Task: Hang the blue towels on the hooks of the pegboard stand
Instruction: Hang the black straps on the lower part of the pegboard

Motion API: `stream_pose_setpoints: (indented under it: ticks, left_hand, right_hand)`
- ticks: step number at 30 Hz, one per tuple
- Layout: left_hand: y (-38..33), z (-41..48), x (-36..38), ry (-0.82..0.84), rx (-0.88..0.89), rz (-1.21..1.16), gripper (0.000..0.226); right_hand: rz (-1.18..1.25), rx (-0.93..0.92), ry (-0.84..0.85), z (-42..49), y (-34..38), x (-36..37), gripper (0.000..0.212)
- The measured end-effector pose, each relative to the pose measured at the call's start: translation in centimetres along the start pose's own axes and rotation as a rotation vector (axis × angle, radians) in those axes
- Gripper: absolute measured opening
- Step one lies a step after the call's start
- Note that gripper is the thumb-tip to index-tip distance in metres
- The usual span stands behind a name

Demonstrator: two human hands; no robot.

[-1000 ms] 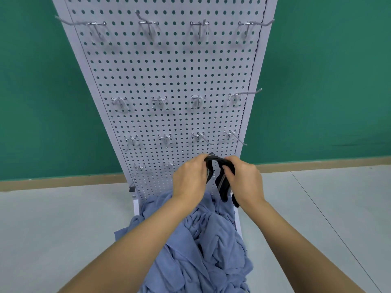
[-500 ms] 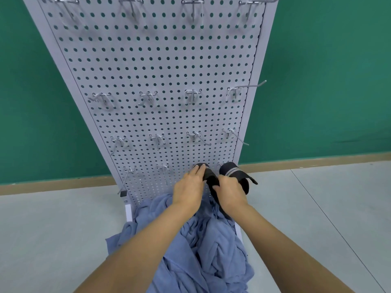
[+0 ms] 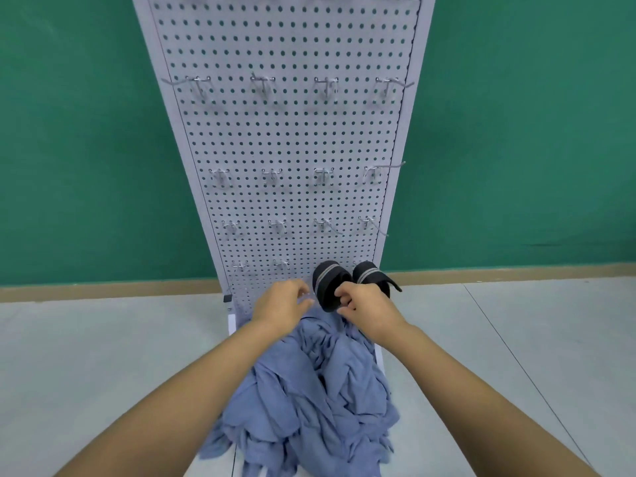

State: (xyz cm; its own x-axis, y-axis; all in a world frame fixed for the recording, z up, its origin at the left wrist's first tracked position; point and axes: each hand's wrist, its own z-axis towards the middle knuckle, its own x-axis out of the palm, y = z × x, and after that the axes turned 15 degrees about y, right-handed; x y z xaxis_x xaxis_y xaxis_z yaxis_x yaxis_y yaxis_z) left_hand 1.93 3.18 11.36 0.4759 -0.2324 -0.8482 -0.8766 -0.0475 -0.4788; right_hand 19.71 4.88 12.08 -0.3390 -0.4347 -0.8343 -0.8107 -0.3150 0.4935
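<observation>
Crumpled blue towels (image 3: pixel 309 397) heaped; right hand (image 3: pixel 370 309) grip pinches black strap (image 3: pixel 330 287), left hand (image 3: pixel 282 304) loose.

The top of the pegboard stand (image 3: pixel 409 139) is cut off by the upper edge. Its lowest right hooks are hidden behind two black straps (image 3: pixel 330 285). The left hand (image 3: pixel 284 304) is motion-blurred at the fingertips. The blue towels (image 3: pixel 309 401) are cropped below.

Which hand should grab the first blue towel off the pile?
Probably left. The left hand hovers open just above the blue towels; the right hand has its fingers on a black strap.
</observation>
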Motion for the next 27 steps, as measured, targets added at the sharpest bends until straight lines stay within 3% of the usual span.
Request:
stream_pose_setpoints:
  ticks: [8, 14, 20, 23, 25, 26, 27]
  left_hand:
    - [6.6, -3.9, 2.7, 0.117, -0.101, -0.049, 0.019]
    - [9.9, -2.0, 7.9, 0.255, -0.045, 0.082, 0.022]
    - [11.2, 0.8, 10.7, 0.302, 0.035, 0.398, 0.059]
    - [11.8, 1.7, 11.1, 0.246, 0.056, 0.45, 0.056]
    - [12.0, 2.2, 10.4, 0.161, 0.125, 0.493, 0.043]
    - [12.2, 2.4, 10.0, 0.108, 0.161, 0.511, 0.032]
    - [12.4, 2.4, 9.6, 0.077, 0.179, 0.543, 0.025]
  right_hand:
    - [-0.088, -0.023, 0.224, 0.3, 1.1, 6.7, 0.031]
    - [-0.178, 0.039, 0.392, 3.3, -0.7, 13.3, 0.034]
    - [-0.273, 0.045, 0.385, 5.2, -1.8, 16.5, 0.058]
    - [-0.329, 0.054, 0.38, 6.3, -2.2, 16.5, 0.034]
    - [-0.222, 0.058, 0.385, 6.9, -2.8, 16.0, 0.011]
    - [-0.134, 0.059, 0.395, 7.0, -3.3, 15.7, 0.006]
    - [-0.046, 0.067, 0.402, 7.0, -3.9, 15.4, 0.017]
